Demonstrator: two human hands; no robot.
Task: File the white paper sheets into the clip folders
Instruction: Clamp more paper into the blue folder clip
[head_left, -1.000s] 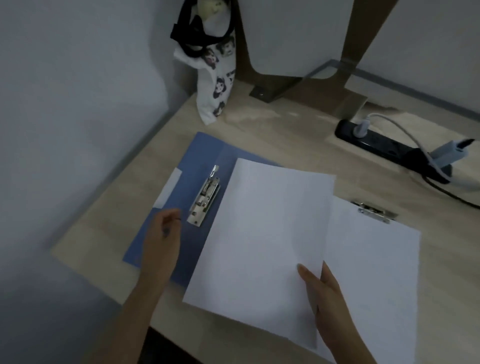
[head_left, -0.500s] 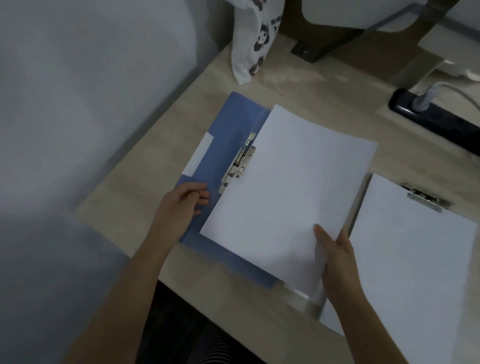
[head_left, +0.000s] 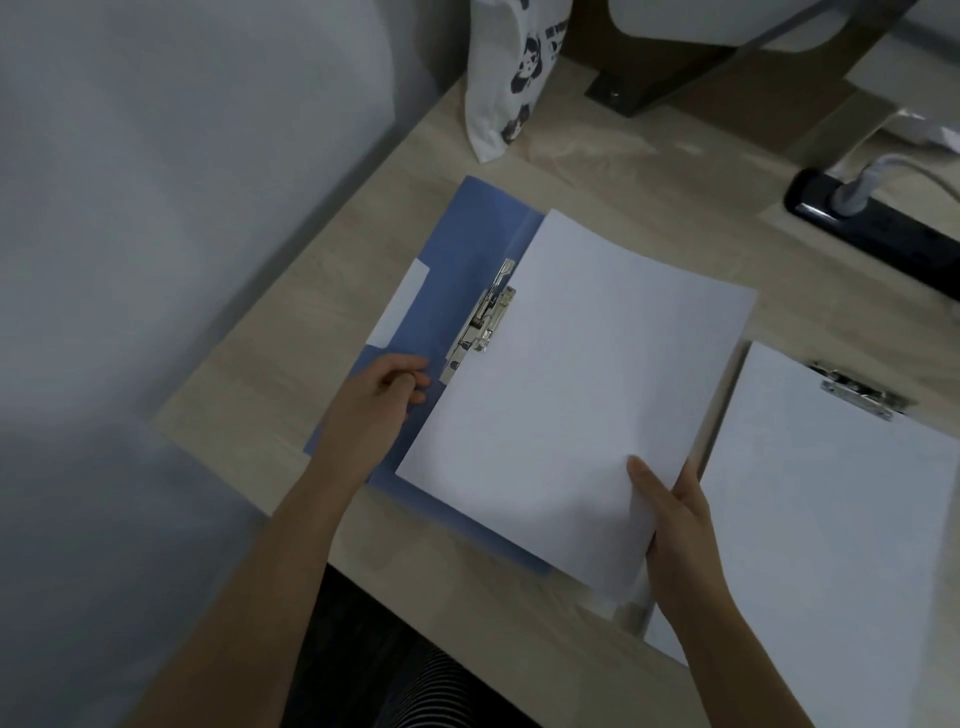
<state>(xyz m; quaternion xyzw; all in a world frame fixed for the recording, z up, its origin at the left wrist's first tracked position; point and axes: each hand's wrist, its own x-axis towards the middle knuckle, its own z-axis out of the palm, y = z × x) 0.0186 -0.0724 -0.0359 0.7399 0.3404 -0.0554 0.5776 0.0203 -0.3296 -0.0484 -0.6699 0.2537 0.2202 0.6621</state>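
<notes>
At the lower right of the frame I saw the right hand (head_left: 675, 535) pinching the sheet (head_left: 571, 389) by its near right edge, with the thumb on top and the fingers curled beneath. The sheet lay across the middle of the frame over the blue folder (head_left: 457, 260), its left edge meeting the clip (head_left: 483, 322). I couldn't tell whether it sat under the clip. Left of centre, the left hand (head_left: 374, 410) rested on the folder just beside the clip's near end, fingers curled in. I couldn't make out whether they gripped anything. At the right edge a second sheet (head_left: 831, 519) lay under a second clip (head_left: 857, 389). All of it was on the desk (head_left: 311, 338). Farther up I had a power strip (head_left: 883, 228) at upper right and a printed bag (head_left: 509, 78) at top centre.
</notes>
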